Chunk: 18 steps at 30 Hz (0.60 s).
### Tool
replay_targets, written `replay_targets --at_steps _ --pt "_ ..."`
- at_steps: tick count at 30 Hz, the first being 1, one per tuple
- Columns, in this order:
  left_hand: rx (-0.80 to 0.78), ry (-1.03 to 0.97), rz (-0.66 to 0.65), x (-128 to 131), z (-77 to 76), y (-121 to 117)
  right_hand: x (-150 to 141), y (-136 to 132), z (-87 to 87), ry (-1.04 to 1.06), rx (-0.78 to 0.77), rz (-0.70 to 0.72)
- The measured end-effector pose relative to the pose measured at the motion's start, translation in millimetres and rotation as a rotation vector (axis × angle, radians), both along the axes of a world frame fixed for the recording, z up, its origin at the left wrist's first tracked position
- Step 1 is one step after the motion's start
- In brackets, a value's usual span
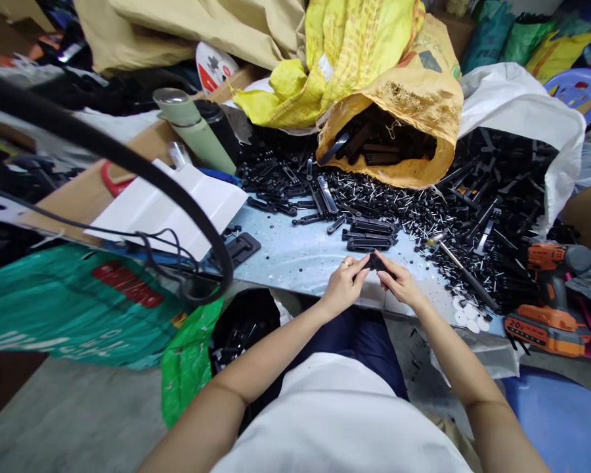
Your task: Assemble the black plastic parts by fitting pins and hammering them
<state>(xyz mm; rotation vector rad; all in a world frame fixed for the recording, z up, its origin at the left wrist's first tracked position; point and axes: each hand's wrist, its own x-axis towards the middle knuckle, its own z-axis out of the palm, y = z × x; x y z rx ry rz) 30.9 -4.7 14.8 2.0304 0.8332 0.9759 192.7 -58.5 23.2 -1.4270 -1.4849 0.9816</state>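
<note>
My left hand [345, 284] and my right hand [398, 281] meet over the near edge of the table, fingertips closed from both sides on a small black plastic part [375, 261]. Its exact shape is mostly hidden by the fingers. Just beyond them lies a neat stack of long black plastic pieces [370, 234]. Farther back spreads a heap of black parts and pins [374, 197] with shiny metal shanks. To the right of my right hand a hammer [465, 270] lies slanted on the heap, with white discs [470, 314] near its handle end.
An orange cordless drill [546, 295] stands at the right edge. Behind the heap an open yellow sack [398, 98] holds black parts. On the left are a white folded sheet [177, 203], a green flask [197, 131] and a black curved cable [142, 171]. A bag-lined bin [192, 368] sits below the table.
</note>
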Motion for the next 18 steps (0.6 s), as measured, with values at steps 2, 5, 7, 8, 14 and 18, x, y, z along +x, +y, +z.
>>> replay_targets --at_steps 2,5,7,8,14,18 --pt "0.039 -0.06 0.05 5 1.4 -5 -3 -2 2.2 -0.001 0.038 -0.032" --pt "0.087 -0.155 0.191 14 3.9 -13 -16 -5 2.6 0.017 0.098 -0.126" --pt "0.116 -0.178 0.21 17 6.0 -15 -26 -8 1.7 0.012 0.117 -0.161" --pt "0.132 -0.177 0.193 17 7.0 -14 -30 -9 0.7 0.008 0.122 -0.173" --pt "0.153 -0.14 0.161 17 -0.6 -7 -47 -11 -17.9 -0.06 0.169 -0.296" --pt "0.016 -0.031 0.247 19 -23.0 -14 -24 -1 -18.5 -0.323 0.106 -0.203"
